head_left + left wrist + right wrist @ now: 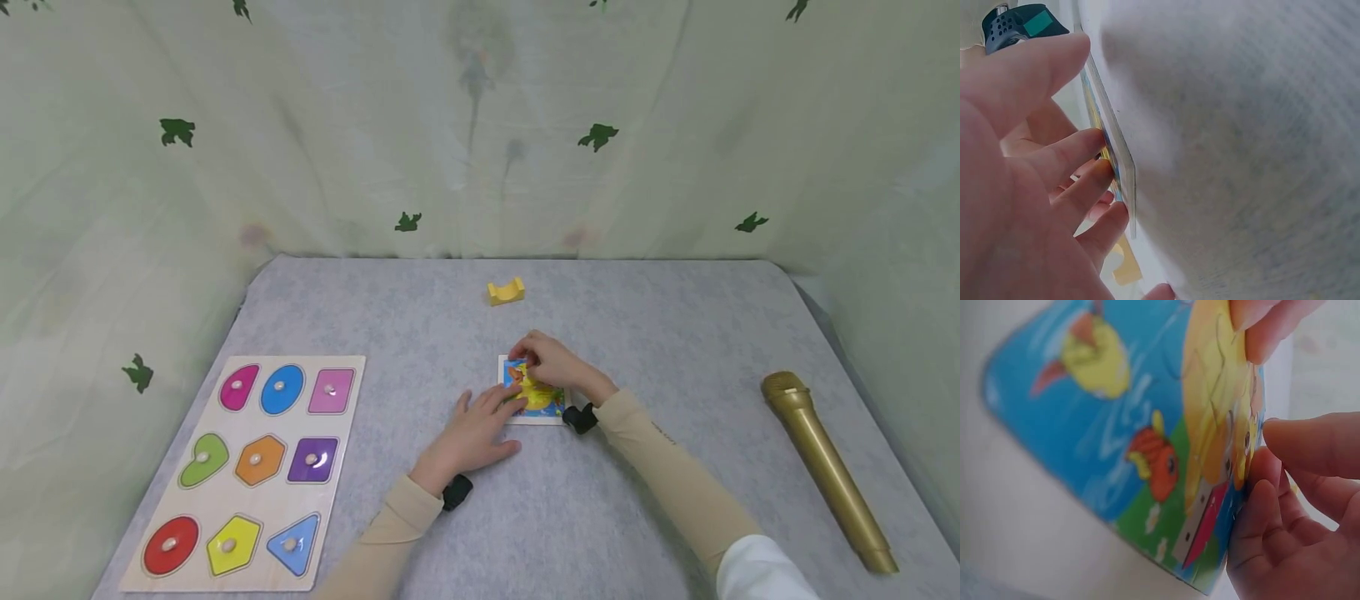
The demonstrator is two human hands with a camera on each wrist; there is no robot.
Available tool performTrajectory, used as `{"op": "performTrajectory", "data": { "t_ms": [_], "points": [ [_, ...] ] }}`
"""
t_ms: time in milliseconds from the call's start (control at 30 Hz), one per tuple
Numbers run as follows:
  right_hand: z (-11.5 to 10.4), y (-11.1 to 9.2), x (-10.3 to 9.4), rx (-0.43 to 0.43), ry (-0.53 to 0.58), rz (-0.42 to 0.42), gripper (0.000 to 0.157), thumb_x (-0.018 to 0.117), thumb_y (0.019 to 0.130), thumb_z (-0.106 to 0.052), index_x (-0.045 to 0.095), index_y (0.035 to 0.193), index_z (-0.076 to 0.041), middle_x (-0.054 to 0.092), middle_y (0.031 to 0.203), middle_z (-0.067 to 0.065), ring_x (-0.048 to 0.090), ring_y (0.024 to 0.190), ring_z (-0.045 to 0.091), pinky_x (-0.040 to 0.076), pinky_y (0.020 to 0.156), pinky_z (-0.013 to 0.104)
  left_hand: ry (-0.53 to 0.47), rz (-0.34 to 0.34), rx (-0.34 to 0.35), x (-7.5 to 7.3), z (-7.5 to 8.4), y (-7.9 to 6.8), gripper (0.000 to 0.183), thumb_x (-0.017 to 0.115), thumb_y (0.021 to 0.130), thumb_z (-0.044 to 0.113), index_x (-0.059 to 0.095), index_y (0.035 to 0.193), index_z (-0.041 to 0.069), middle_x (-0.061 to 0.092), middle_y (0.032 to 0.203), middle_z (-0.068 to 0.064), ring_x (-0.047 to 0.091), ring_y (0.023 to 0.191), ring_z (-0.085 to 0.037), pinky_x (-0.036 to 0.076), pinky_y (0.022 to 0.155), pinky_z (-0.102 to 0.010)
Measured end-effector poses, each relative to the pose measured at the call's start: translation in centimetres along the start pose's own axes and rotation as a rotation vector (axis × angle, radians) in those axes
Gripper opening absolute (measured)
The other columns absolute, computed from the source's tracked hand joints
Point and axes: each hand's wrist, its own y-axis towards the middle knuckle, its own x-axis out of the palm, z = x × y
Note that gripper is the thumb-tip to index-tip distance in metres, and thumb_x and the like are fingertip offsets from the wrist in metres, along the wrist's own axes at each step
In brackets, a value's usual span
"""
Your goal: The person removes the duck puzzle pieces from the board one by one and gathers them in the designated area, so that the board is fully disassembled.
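1. The left hand (pixel 474 429) lies with its fingers extended, their tips on the near left part of a small picture puzzle (pixel 542 402). Nothing is gripped there.
2. The right hand (pixel 553 360) has its fingers bent at the puzzle's far left part, thumb and fingertips close together; whether a piece is pinched between them, I cannot tell.
3. The puzzle lies between and under the two hands, near the middle of the worktop (pixel 652 325). It looks thin, light and stiff, with a smooth, perhaps slightly slippery face. Fine seams suggest small, flat pieces whose edges could chip or bend if prised. Best hold: steady the white border with flat fingers, and lift by a fingertip under an edge.
4. Counted: one puzzle; two fish clear on it in the right wrist view, one yellow (pixel 1094 359) and one orange (pixel 1154 459). Its pieces cannot be counted.
5. Two black wrist cameras, one at the left wrist (pixel 457 492), one at the right (pixel 580 418).
6. Beyond the hands, one yellow arched block (pixel 507 295).
7. To the left, one wooden board (pixel 285 427) bearing nine knobbed shapes (pixel 318 462), three rows of three.
8. Well off to the right, one gold microphone (pixel 831 473).
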Motion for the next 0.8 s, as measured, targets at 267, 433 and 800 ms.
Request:
{"op": "performTrajectory", "data": {
  "t_ms": [267, 433, 800],
  "points": [
    [0.2, 0.3, 0.2, 0.040, 0.002, 0.001, 0.029, 0.051, 0.078, 0.009, 0.065, 0.100, -0.002, 0.049, 0.098, 0.009, 0.047, 0.078, 0.018, 0.041, 0.069, 0.029, -0.016, -0.003, 0.002, 0.0, 0.0, 0.0, 0.059, 0.063, 0.093, 0.032, 0.042, 0.144, 0.010, 0.031, 0.152, -0.008, 0.026, 0.139, -0.028, 0.018, 0.103, -0.065],
    [0.0, 0.1, 0.6, 0.045, -0.038, 0.055, 0.027, 0.050, 0.081, 0.010, 0.064, 0.100, -0.001, 0.050, 0.100, 0.009, 0.048, 0.082, 0.020, 0.043, 0.073, 0.030, -0.023, -0.003, -0.009, -0.1, 0.2, -0.1, 0.059, 0.064, 0.092, 0.031, 0.043, 0.144, 0.010, 0.031, 0.152, -0.008, 0.026, 0.139, -0.027, 0.018, 0.104, -0.064],
    [-0.9, -0.1, 0.7, 0.074, -0.144, 0.054, 0.023, 0.051, 0.085, 0.007, 0.063, 0.102, -0.001, 0.049, 0.099, 0.008, 0.050, 0.084, 0.020, 0.045, 0.076, 0.032, -0.021, -0.005, -0.008, -0.2, 0.4, -0.1, 0.060, 0.066, 0.091, 0.031, 0.045, 0.142, 0.009, 0.033, 0.151, -0.009, 0.025, 0.140, -0.030, 0.019, 0.103, -0.066]
  ]
}}
